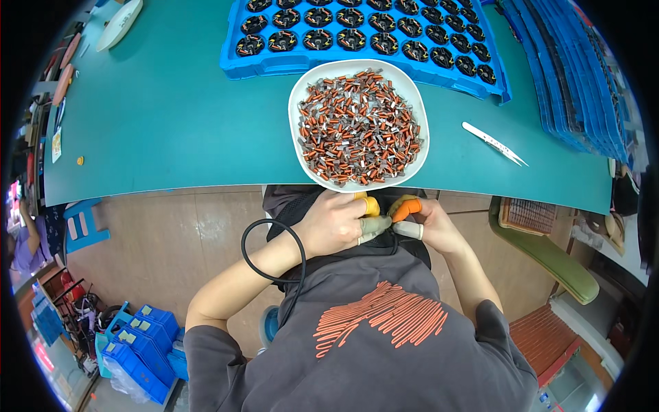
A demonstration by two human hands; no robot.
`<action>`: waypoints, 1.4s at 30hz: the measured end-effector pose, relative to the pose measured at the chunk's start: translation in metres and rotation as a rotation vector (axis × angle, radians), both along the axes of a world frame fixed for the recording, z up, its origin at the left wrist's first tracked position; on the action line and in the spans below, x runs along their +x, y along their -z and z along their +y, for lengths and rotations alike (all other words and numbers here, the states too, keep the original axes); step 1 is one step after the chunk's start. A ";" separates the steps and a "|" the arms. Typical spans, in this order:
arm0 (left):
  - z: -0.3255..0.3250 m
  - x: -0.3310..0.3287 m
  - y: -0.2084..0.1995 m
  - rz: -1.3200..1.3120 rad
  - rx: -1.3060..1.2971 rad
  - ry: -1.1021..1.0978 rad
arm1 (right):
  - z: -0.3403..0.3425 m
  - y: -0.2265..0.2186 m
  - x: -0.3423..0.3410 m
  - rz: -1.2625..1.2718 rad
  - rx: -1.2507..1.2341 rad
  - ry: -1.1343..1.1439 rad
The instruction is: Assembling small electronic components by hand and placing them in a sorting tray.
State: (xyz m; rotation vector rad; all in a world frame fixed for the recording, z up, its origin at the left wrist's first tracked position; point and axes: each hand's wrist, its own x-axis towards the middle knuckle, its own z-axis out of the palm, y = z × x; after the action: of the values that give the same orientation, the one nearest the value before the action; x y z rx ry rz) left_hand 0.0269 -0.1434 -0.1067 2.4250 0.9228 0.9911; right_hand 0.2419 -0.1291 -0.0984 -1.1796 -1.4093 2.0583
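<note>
My left hand (336, 223) and my right hand (432, 225) meet over my lap, just in front of the table edge. Both have finger covers, yellow and pale ones on the left, orange and white ones on the right. Their fingertips are pinched together around something small that the fingers hide. A black cable (303, 255) loops over my left forearm and comes up near my fingers. Right beyond my hands, a white bowl (295, 130) full of small copper-coloured and grey parts (360, 127) overhangs the table edge.
On the green table (185, 123), a blue tray (274, 66) holds rows of round black parts (351, 39). White tweezers (494, 144) lie to the right, near stacked blue trays (563, 75). A white dish (120, 24) is at far left. Blue bins (147, 343) and a green-padded chair (549, 257) flank me.
</note>
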 end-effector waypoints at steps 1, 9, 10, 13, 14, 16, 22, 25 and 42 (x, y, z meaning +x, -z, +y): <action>0.001 -0.001 -0.002 -0.006 0.019 0.039 | 0.000 -0.001 0.000 0.033 -0.021 -0.005; 0.004 0.009 0.001 0.070 0.147 0.070 | 0.004 -0.003 0.004 0.003 0.015 -0.041; 0.004 0.010 0.000 0.070 0.147 0.071 | 0.005 -0.003 0.004 -0.007 0.008 -0.038; 0.004 0.012 -0.005 0.179 0.011 0.035 | 0.006 -0.006 0.003 -0.019 0.012 -0.040; 0.005 0.012 -0.005 0.164 -0.080 0.050 | 0.006 -0.007 0.002 -0.022 0.025 -0.048; 0.007 0.011 -0.006 0.149 -0.171 0.064 | 0.006 -0.006 0.002 0.010 -0.017 -0.032; 0.011 0.010 -0.010 0.051 -0.420 0.098 | 0.005 0.008 0.010 0.063 -0.269 0.031; 0.009 0.016 -0.016 0.305 -0.096 0.119 | -0.003 0.021 0.015 0.172 -0.464 0.120; 0.005 -0.009 -0.011 -0.167 -0.448 -0.070 | -0.015 0.020 0.020 -0.012 -0.213 0.129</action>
State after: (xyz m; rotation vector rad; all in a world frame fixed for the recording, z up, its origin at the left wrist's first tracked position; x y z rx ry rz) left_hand 0.0179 -0.1379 -0.0953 1.9221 1.0462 0.8825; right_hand 0.2618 -0.1441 -0.1186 -1.3307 -1.1086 2.1530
